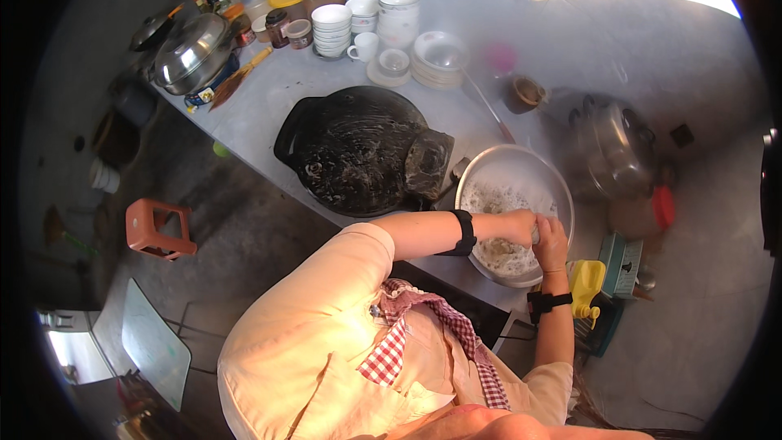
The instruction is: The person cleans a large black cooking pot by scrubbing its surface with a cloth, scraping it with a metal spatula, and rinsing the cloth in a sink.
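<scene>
A wide metal basin (570, 195) stands at the counter's front edge, holding cloudy, foamy water (504, 256). Over the water, my left hand (518, 226) and my right hand (551, 244) meet, fingers curled tightly. Between them shows a bit of a pale, wet-looking item (536, 234); most of it is hidden by my fingers, and I cannot tell what it is. Left of the basin lies a large round black electric griddle (360, 146), its surface streaked and wet-looking. A ladle (459, 169) rests between griddle and basin.
Stacked white bowls (332, 30), plates (437, 73) and jars (278, 27) line the wall. A metal steamer pot (611, 146) is behind the basin at right. A yellow jug (586, 284) sits near my right forearm. On the floor is a reddish plastic stool (149, 244).
</scene>
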Demonstrator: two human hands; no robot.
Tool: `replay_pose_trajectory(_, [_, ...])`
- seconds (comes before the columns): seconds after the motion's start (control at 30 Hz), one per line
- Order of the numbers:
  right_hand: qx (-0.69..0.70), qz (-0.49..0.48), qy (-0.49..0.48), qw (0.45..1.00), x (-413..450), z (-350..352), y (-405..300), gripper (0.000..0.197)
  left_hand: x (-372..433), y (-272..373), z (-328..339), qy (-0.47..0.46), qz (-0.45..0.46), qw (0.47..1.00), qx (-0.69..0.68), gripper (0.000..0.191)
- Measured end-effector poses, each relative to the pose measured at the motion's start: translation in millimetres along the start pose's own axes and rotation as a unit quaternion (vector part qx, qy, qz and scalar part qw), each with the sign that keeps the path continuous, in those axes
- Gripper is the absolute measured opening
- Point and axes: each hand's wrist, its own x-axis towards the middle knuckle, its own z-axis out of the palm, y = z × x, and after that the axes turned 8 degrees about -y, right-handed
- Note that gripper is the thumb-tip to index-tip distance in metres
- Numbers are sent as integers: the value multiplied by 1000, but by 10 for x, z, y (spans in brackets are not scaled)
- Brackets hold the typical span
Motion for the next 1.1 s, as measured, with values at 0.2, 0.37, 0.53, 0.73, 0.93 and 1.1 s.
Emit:
replay_pose_trajectory(0.2, [114,165,16,980,1,129,-68,29,43,11,28,151,120,955,225,36])
replay_pose_trajectory(0.37, [238,287,34,927,-20,205,-174,25,76,-46,25,159,166,901,368,30])
replay_pose_trajectory(0.53, [273,239,46,931,-139,462,-26,39,198,-228,92,177,205,879,393,25])
replay_pose_trajectory(0.73, [719,355,-54,595,-210,-43,-35,69,52,-135,117,276,109,904,309,26])
replay_pose_trajectory(0.93, [732,400,-105,541,-288,285,-195,77,-45,-55,451,371,-37,916,148,44])
replay_pose_trajectory(1.1, [762,367,33,533,-197,195,-212,35,-300,-188,613,253,128,958,38,55])
